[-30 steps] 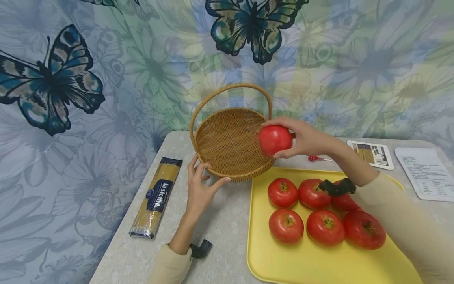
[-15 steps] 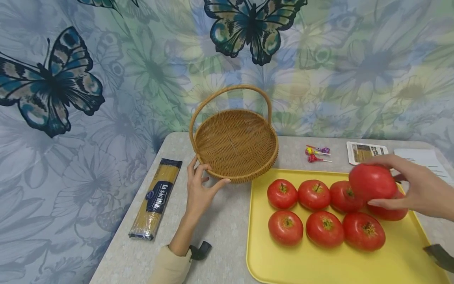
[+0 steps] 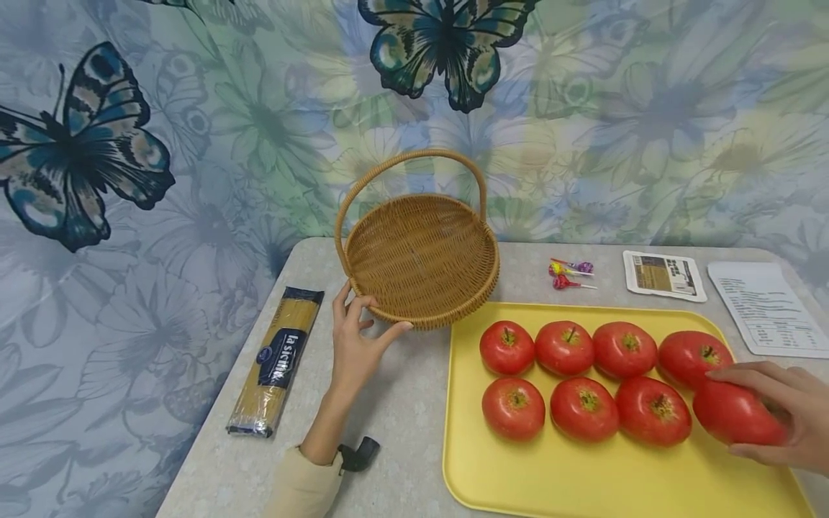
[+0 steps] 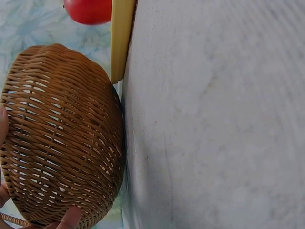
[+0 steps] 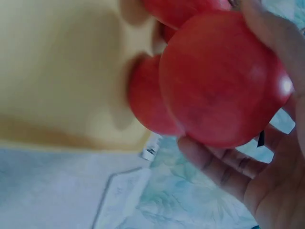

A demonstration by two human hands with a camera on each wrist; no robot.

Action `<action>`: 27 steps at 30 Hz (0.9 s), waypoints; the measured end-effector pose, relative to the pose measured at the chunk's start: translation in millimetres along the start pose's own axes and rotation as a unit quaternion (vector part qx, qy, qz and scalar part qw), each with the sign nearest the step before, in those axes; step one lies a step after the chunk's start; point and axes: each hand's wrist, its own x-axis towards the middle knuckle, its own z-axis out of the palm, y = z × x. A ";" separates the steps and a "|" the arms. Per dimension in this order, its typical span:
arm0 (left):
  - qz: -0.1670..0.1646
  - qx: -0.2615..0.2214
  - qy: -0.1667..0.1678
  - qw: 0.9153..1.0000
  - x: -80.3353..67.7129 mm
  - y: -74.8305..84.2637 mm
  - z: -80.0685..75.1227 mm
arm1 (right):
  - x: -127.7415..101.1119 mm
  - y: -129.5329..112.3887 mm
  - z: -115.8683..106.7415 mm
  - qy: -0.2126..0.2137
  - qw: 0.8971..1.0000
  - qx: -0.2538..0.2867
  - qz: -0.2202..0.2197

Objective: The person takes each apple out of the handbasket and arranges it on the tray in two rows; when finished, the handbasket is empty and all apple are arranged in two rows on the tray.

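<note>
My right hand grips a red tomato low over the right end of the yellow tray; the right wrist view shows that tomato filling the palm. Several more tomatoes lie in two rows on the tray. My left hand holds the near rim of the empty wicker basket, thumb and fingers curled on its edge. The left wrist view shows the basket from beside, next to the tray's edge.
A packet of spaghetti lies left of the basket. Behind the tray sit lollipops, a small printed packet and a paper sheet. A butterfly-print cloth hangs behind the grey table.
My right hand carried the tomato from over the basket rightward and down to the tray's right end. The left hand stayed on the basket rim.
</note>
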 end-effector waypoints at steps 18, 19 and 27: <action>-0.005 0.007 0.003 1.000 -2.7 -0.1 0.1 | -18.8 -6.3 33.2 0.016 0.999 -0.042 0.005; -0.003 0.007 0.003 1.000 -2.8 0.0 0.0 | -19.9 -6.8 33.9 0.018 0.999 -0.041 0.006; 0.003 0.006 0.002 1.000 -1.1 0.1 0.2 | -22.7 -10.3 37.2 -0.035 0.998 -0.014 0.054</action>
